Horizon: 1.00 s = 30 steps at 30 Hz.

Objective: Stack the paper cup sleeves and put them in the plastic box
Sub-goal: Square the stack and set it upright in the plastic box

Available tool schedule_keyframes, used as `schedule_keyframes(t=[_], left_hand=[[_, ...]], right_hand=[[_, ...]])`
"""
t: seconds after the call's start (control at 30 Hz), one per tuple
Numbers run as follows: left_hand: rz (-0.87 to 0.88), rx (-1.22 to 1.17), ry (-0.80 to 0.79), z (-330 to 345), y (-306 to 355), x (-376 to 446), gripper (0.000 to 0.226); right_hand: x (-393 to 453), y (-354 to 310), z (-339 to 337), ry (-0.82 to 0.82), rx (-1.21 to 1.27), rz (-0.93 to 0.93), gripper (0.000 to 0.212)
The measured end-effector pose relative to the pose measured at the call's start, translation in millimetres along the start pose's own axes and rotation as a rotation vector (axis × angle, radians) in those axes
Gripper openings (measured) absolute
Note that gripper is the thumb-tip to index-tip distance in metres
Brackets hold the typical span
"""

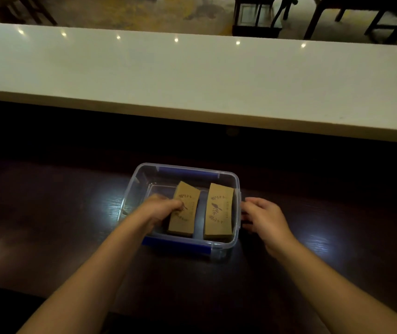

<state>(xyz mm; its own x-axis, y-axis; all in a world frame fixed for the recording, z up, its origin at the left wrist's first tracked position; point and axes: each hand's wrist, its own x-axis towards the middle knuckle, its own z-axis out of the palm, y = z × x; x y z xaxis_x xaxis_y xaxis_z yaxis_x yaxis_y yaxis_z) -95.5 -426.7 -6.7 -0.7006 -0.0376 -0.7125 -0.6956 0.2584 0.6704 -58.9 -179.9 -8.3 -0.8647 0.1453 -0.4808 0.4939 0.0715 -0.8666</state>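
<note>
A clear plastic box [226,175] with blue side clips stands on the dark wooden table in front of me. Inside it lie two stacks of brown paper cup sleeves side by side: a left stack [186,220] and a right stack [219,210], each printed with a dark bird-and-wreath mark. My left hand [161,208] reaches into the box and grips the left edge of the left stack, fingers curled on its top. Just outside the box's right wall, my right hand [263,218] touches that wall with bent fingers and holds nothing.
The dark wooden table [48,213] spreads to both sides of the box. Behind it runs a long raised white counter [192,75]. Dark chairs and table legs [260,15] stand on the floor beyond the counter.
</note>
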Motion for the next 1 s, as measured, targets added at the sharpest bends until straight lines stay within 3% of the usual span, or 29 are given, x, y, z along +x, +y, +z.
schedule_keyframes(t=[0.23,0.53,1.0], left_hand=[[-0.015,0.043,-0.029,12.2,1.1,5.0,0.007],[0.039,0.112,0.016,27.2,5.0,6.9,0.014],[0.067,0.14,0.048,29.7,-0.1,16.0,0.005]], right_hand=[[-9.2,-6.4,0.5,-0.089,0.091,-0.039,0.019],[-7.3,-5.6,-1.5,-0.068,0.106,-0.025,0.014],[-3.0,-3.0,-3.5,-0.079,0.054,-0.031,0.015]])
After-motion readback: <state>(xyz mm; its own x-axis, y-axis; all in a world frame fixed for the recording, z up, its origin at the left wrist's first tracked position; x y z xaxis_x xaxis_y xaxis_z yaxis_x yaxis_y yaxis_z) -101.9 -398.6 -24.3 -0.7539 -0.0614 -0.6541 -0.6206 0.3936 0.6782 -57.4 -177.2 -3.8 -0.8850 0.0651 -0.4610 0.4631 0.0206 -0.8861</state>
